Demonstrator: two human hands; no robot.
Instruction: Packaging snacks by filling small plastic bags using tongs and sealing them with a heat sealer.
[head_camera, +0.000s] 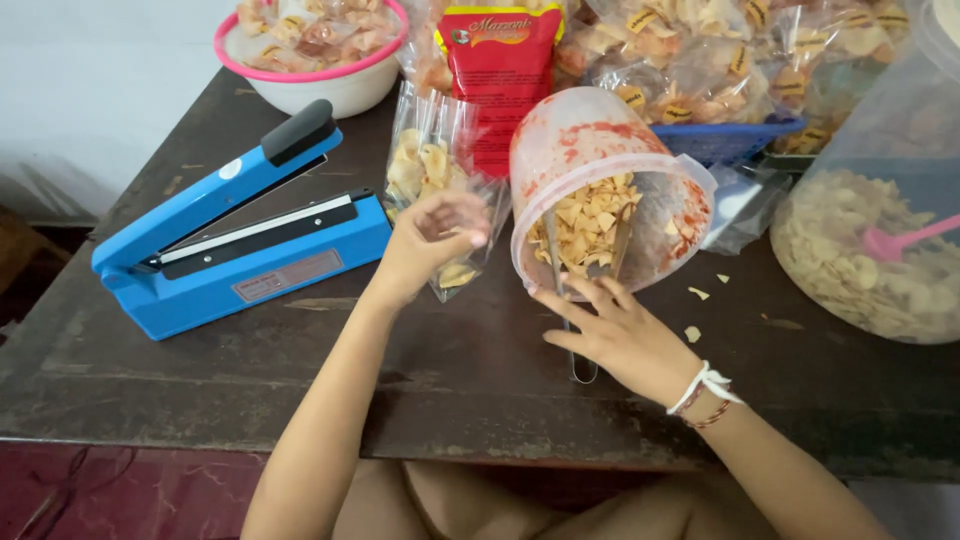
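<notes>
Head view, looking down at my two hands over the bench (450, 370). Central object: a clear plastic tub (600, 190) smeared with red seasoning, tipped on its side with its mouth toward me and chips (585, 225) heaped at the lower lip; its long axis runs from the far edge of the bench toward my chest, slightly leftward. My right hand (615, 330) lies just below the mouth, fingers spread and half open, resting on the handles of metal tongs (580, 300) whose arms reach up into the chips; how firmly it grips them I cannot tell. My left hand (435, 240) sits to the left of the tub, fingers curled and pinched on the upper edge of a small clear bag (435, 190) partly filled with chips; the bag stands upright, just beside the tub's mouth, so the tub's opening lies to the right of the bag and the right hand is the nearer to it. Further left, apart from the bag, a blue heat sealer (240, 230) with its arm raised; behind, a pink-rimmed bowl (310, 70), a red pouch (500, 70), filled bags in a blue basket (725, 135); at right, a large clear container (870, 230) of chips holding a pink spoon (905, 240); loose crumbs on the bench.
</notes>
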